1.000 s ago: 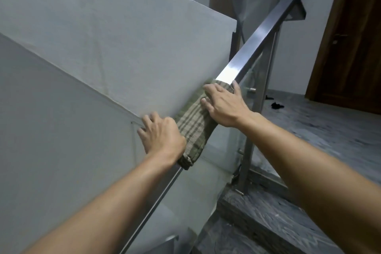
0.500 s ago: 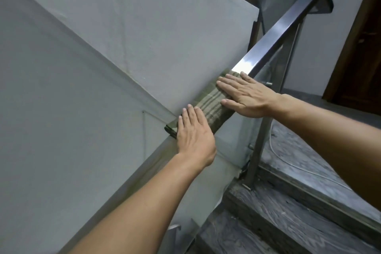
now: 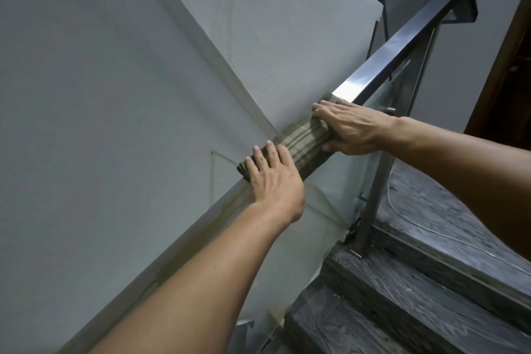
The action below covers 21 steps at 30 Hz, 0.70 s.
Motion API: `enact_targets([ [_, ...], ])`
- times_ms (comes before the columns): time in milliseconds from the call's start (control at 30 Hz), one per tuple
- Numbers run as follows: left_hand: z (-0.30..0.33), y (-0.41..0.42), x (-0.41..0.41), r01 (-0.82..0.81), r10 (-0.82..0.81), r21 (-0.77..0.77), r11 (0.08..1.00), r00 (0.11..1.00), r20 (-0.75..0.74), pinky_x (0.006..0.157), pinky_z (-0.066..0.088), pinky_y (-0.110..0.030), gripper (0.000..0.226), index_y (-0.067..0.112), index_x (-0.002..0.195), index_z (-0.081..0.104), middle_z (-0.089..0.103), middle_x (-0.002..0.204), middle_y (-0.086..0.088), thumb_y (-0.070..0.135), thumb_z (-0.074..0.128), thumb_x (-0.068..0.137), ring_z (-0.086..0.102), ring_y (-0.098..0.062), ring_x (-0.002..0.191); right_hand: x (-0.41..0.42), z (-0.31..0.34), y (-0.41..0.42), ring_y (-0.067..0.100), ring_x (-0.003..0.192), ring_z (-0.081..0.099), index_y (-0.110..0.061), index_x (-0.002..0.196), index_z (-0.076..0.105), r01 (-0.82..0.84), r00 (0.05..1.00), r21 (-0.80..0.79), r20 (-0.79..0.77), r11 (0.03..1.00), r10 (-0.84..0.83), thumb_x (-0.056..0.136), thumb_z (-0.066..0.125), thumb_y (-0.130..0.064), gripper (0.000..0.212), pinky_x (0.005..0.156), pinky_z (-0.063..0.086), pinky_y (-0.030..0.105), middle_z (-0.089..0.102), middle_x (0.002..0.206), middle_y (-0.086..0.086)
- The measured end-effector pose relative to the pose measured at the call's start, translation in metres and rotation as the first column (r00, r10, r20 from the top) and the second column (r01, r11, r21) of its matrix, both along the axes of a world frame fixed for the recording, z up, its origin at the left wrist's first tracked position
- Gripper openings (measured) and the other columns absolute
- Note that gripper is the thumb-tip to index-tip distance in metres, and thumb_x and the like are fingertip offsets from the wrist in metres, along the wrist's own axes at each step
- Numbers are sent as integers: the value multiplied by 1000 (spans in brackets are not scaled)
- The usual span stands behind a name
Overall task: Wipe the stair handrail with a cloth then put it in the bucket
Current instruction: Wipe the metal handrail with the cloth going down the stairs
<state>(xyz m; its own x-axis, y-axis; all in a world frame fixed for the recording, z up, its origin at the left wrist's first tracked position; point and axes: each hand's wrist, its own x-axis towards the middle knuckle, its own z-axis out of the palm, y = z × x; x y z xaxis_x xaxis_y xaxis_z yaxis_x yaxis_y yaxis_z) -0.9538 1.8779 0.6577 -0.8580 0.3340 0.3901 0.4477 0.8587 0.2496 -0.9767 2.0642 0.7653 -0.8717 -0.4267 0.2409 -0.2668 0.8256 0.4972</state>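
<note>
A green striped cloth (image 3: pixel 301 142) lies draped over the square steel handrail (image 3: pixel 402 43), which climbs from lower left to upper right. My left hand (image 3: pixel 273 178) presses flat on the cloth's lower end, fingers spread. My right hand (image 3: pixel 353 126) lies flat on its upper end, with the thumb down the rail's near side. Bare shiny rail shows just above my right hand. No bucket is in view.
A glass panel (image 3: pixel 370 100) hangs under the rail, held by a steel post (image 3: pixel 376 187). Dark stone steps (image 3: pixel 416 296) rise at the lower right, with a thin white cord lying across them. A grey wall fills the left, and a brown door (image 3: pixel 511 89) stands at the far right.
Both hands went from curled around the cloth to lying flat on it. The cloth now lies spread along the rail's top instead of hanging over its side. The view has tilted up.
</note>
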Motion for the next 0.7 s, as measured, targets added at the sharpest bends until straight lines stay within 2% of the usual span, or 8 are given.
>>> enact_targets([
  [100,-14,-10,6,-26,26,8,1000,999,-32,119,9,-50,87,-2,147,-2,0,158,-27,15,57,85,1,-43,146,6,-13,-11,23,148,12,-22,152,13,67,998,30,-6,997,-67,87,56,-48,82,118,1,33,18,160,9],
  [233,-36,-33,13,-40,40,4,999,995,-94,120,12,-46,82,-8,146,-2,5,157,-29,16,52,89,7,-39,146,11,-35,-27,20,149,4,-24,153,12,48,999,38,-19,998,-47,90,51,-50,79,121,-1,38,11,162,2],
  [467,-64,-71,29,-69,69,-3,998,993,-97,120,13,-43,82,-8,146,2,11,156,-28,18,54,89,12,-37,146,27,-63,-65,24,149,6,-19,151,19,-45,999,26,-27,999,45,88,55,-47,78,118,-4,41,22,159,5],
  [700,-86,-106,46,-126,125,-19,992,990,-57,119,16,-43,85,-7,146,3,15,155,-27,23,58,89,17,-38,144,39,-90,-99,24,148,14,-21,151,19,-88,996,32,-17,996,89,88,54,-49,76,119,2,44,25,158,5],
])
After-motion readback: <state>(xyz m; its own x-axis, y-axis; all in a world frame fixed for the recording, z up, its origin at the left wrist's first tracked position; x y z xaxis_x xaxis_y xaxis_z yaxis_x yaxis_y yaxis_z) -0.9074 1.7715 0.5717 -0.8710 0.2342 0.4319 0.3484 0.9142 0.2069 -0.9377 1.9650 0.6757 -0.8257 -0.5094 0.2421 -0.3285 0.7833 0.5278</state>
